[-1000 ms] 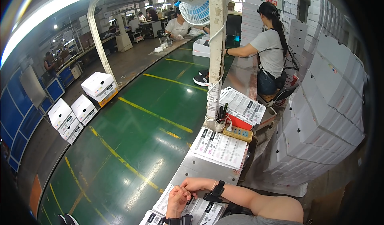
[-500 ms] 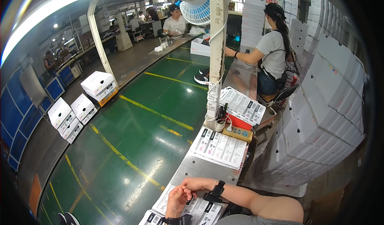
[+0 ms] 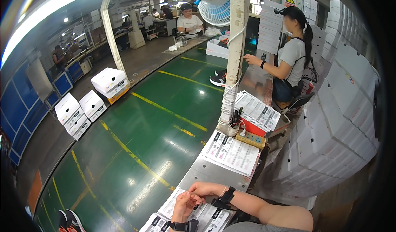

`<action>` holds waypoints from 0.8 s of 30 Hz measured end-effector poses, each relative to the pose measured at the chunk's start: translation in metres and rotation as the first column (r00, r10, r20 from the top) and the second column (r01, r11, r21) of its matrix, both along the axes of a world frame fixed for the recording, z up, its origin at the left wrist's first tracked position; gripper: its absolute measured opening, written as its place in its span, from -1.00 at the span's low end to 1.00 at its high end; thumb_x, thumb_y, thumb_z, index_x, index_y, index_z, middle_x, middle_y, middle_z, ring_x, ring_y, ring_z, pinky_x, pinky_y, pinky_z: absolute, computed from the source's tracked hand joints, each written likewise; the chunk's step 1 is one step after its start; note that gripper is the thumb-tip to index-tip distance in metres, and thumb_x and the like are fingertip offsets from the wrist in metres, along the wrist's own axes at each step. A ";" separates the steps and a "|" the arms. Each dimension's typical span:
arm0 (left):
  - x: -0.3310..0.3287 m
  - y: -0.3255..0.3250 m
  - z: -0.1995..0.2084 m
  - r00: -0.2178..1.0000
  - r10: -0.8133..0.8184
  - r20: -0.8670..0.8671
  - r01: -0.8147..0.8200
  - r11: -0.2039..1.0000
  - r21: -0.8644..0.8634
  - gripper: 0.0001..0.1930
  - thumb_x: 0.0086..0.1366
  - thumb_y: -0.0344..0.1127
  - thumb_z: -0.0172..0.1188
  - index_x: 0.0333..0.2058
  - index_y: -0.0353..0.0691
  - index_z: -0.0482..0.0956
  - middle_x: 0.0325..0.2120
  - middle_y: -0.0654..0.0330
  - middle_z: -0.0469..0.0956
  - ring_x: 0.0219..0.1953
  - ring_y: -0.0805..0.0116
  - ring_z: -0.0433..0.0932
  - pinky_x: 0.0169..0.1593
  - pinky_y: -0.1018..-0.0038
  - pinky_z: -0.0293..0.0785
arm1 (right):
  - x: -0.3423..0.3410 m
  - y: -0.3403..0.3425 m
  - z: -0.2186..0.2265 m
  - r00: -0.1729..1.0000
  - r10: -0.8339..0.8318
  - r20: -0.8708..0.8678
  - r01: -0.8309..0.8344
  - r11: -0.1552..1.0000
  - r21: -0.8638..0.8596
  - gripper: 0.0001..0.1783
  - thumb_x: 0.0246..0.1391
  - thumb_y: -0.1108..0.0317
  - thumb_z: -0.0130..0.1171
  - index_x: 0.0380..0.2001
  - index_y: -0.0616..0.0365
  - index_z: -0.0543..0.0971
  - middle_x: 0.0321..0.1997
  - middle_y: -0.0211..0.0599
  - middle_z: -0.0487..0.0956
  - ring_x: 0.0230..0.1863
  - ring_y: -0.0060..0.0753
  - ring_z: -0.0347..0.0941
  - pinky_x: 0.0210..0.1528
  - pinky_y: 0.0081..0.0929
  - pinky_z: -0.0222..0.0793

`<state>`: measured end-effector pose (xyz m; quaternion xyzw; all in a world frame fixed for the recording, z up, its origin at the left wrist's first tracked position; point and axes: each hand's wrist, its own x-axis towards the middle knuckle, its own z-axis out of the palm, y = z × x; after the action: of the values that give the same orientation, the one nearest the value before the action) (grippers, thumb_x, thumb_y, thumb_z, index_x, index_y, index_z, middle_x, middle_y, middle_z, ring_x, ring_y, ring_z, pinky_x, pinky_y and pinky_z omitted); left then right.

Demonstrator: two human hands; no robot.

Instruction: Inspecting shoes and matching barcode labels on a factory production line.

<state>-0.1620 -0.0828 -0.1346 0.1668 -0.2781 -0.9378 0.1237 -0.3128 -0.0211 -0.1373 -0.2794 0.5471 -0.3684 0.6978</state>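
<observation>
At the bottom centre of the frame our two hands meet over the label sheets (image 3: 208, 215) lying on the steel bench (image 3: 206, 172). Our left hand (image 3: 184, 204), fingers curled loosely, rests on the sheets and touches our right hand (image 3: 205, 188), which lies just above it, fingers bent inward; whether either grip actually has hold of a sheet we cannot tell. Both wrists wear black bands.

Just beyond, at centre right, a second stack of printed label sheets (image 3: 232, 152) lies flat on the bench, with a yellow power strip (image 3: 251, 139) beside it and a third stack (image 3: 258, 110) sloping over a red tray. A white post (image 3: 236, 46) rises from the bench here, with a fan (image 3: 212, 3) at its top.

To the left, the green conveyor (image 3: 136, 149) with yellow lines sweeps away from us, carrying white shoe boxes (image 3: 109, 80) at mid left and a pair of shoes (image 3: 68, 221) at lower left.

At upper right a seated person (image 3: 291, 59) in a grey shirt reaches to the bench, walls of white boxes (image 3: 342, 129) stacked behind. In the upper centre, another person (image 3: 189, 22) in white works at the far end of the line.
</observation>
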 end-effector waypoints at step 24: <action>0.001 -0.009 -0.013 0.995 -0.077 -0.070 0.087 0.984 0.156 -0.76 0.37 -0.29 -0.10 -0.16 -0.36 0.39 -0.47 0.04 0.59 -0.38 0.14 0.61 -0.28 0.44 0.57 | 0.000 0.000 0.008 0.997 -0.024 0.067 0.022 0.999 0.030 -0.76 0.02 0.56 -0.10 -0.69 0.17 0.41 -0.74 -0.35 0.41 -0.76 -0.56 0.32 -0.69 -0.55 0.33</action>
<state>-0.1614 -0.0922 -0.1480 0.1346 -0.2051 -0.9661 0.0802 -0.3129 -0.0212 -0.1297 -0.2500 0.5317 -0.3775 0.7158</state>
